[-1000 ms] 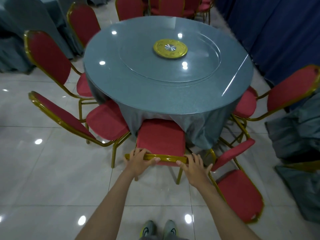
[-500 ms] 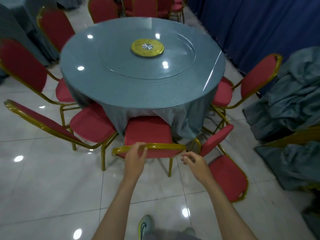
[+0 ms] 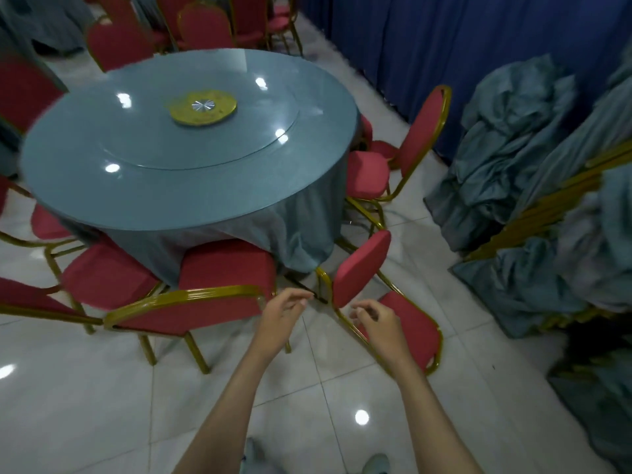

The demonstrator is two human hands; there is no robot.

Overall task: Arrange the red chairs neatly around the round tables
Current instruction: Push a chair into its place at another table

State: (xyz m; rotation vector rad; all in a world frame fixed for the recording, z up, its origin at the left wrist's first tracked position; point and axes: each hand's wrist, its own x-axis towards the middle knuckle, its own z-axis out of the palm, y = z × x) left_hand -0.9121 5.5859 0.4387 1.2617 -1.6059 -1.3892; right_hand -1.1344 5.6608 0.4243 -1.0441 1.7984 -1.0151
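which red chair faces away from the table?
The chair by the right hand: its back is toward the table, seat pointing outward. The others have seats tucked toward the table.

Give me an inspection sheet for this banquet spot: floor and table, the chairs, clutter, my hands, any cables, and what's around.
Surface: round table with a blue cloth under glass and a gold-centred turntable; glossy white tile floor.
Job's things: nearest chair tucked at the table; chair on the right turned away from the table, out of line; far right chair facing the table.
Clutter: heaps of blue fabric by the curtain.
Grippers: left hand and right hand open, holding nothing, close to the out-of-line chair.
Cables: nothing seen.
Surroundings: blue curtain; more red chairs behind the table.
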